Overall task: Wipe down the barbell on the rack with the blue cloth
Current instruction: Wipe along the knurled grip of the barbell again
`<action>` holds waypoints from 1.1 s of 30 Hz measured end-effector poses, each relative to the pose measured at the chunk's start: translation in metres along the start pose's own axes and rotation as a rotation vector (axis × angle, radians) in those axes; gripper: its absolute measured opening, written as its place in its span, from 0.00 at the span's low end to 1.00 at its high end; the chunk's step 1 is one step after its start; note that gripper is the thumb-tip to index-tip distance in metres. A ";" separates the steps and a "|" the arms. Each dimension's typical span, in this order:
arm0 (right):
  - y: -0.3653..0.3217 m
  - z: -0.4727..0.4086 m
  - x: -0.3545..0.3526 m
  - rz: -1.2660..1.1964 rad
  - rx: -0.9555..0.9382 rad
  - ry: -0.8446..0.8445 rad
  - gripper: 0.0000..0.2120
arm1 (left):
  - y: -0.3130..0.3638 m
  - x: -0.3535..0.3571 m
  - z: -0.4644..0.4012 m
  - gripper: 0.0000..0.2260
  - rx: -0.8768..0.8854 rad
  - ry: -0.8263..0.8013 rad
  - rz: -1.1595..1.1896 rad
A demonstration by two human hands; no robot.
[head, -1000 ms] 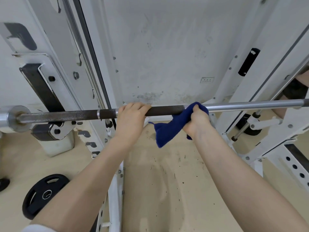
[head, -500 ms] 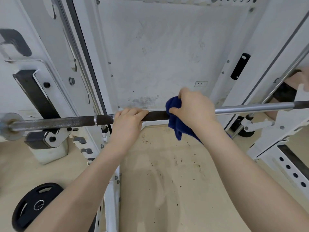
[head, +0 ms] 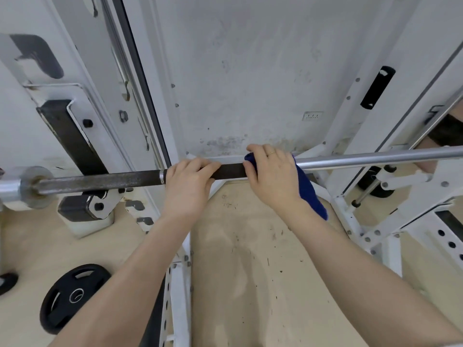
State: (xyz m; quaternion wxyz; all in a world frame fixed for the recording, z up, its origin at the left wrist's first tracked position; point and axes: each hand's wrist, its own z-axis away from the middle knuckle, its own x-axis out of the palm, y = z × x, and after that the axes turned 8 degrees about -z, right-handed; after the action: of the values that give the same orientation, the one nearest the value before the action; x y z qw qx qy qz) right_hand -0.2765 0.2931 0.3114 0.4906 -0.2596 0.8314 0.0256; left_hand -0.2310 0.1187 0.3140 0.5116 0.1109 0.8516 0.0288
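The barbell [head: 105, 181] lies across the white rack, dark and rusty on its left half and shiny silver to the right. My left hand [head: 188, 186] grips the dark part of the bar from above. Just to its right, my right hand [head: 273, 176] wraps the blue cloth [head: 310, 196] over the bar where the dark part meets the silver part. The cloth's loose end hangs down behind my right wrist. The bar under the cloth is hidden.
A black weight plate [head: 72, 296] lies on the beige floor at lower left. White rack uprights [head: 178, 296] with holes stand below and to the right. The bar's left sleeve [head: 17, 191] rests on a black hook. A grey wall is behind.
My right hand turned from holding the cloth below the bar to draping it over the top, and slid left to beside my left hand. The left hand kept its grip.
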 end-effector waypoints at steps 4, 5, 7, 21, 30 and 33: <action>0.049 0.014 -0.022 -0.058 -0.039 -0.122 0.20 | -0.006 0.001 0.000 0.12 0.019 0.021 0.034; 0.051 0.017 -0.021 -0.038 0.023 -0.062 0.20 | -0.007 0.001 0.000 0.12 0.026 0.027 0.039; 0.036 0.016 -0.010 -0.096 0.147 0.060 0.19 | -0.006 0.001 0.001 0.12 0.038 0.037 0.044; -0.028 -0.019 0.002 -0.122 0.274 -0.009 0.15 | -0.023 -0.011 -0.005 0.17 0.029 -0.109 0.123; -0.101 -0.027 0.020 0.065 -0.042 -0.072 0.15 | -0.061 -0.040 -0.002 0.13 0.056 -0.185 -0.173; -0.074 -0.038 0.007 0.104 0.007 -0.208 0.14 | -0.058 -0.039 -0.002 0.12 0.038 -0.157 -0.116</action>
State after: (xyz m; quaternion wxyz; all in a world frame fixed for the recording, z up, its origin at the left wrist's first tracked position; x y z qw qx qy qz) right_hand -0.2761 0.2152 0.3416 0.5730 -0.2105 0.7885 0.0747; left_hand -0.2240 0.0534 0.3390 0.5755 0.0729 0.8141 -0.0261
